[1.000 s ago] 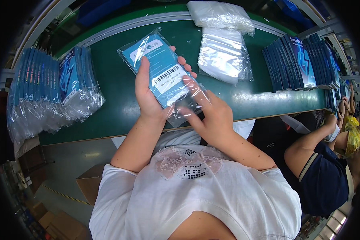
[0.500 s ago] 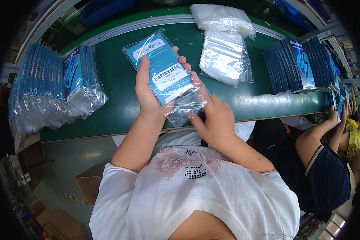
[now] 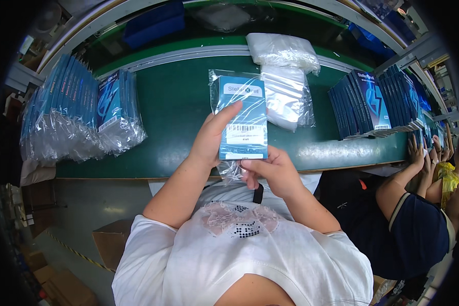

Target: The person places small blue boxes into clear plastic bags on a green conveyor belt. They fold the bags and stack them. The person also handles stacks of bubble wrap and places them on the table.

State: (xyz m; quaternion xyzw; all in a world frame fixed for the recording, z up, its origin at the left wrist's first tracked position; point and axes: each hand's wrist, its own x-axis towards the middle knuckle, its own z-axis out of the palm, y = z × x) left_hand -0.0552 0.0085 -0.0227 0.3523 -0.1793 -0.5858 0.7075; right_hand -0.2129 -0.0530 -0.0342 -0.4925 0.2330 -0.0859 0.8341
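A flat blue box with a white barcode label sits inside a clear plastic bag, upright in front of me over the table's near edge. My left hand grips it from the left, thumb across the front and the other fingers hidden behind. At the bottom right corner my right hand is closed, thumb against the box's lower edge, fingers curled by the bag's loose, crumpled end. Behind the box lies a stack of clear plastic bags.
On the left of the green table stand rows of bagged blue boxes. Unbagged-looking blue boxes stand in rows on the right. A folded plastic bundle lies at the back. Another person works at the far right.
The bagged box has shifted right and toward me and turned from tilted to nearly straight. My right hand has moved from the bag's open end up to the box's lower corner.
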